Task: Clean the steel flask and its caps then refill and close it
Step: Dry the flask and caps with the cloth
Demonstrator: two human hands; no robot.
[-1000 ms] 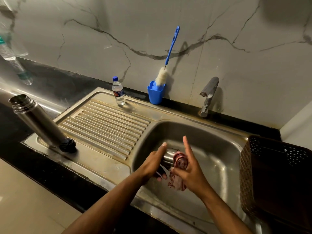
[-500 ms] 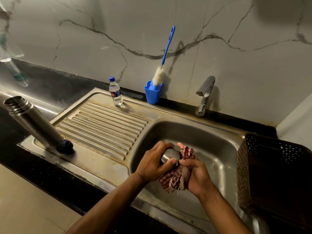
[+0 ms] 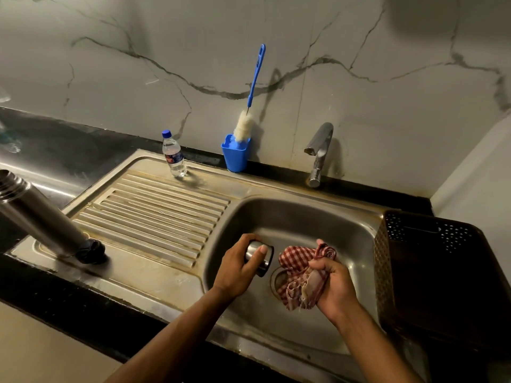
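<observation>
Flask (image 3: 41,217) upright on the draining board at far left, mouth uncapped, black cap (image 3: 91,251) just beside its base. Steel cap (image 3: 260,258) gripped in left hand (image 3: 237,268), fingers curled round it, thumb across the side, held over the sink (image 3: 290,217). Checked cloth (image 3: 302,275) bunched in right hand (image 3: 336,286), fist closed, wrist bent inward. Hands apart, above the drain. Water bottle (image 3: 172,154), blue cup (image 3: 235,156) with brush (image 3: 250,106), tap (image 3: 319,153) behind; dark basket (image 3: 431,266) at right.

One steel flask (image 3: 41,219), one steel cap (image 3: 260,258), one checked cloth (image 3: 301,275), one water bottle (image 3: 173,154), one bottle brush (image 3: 250,103), one blue holder (image 3: 235,158), one tap (image 3: 319,153), one basket (image 3: 431,272)
</observation>
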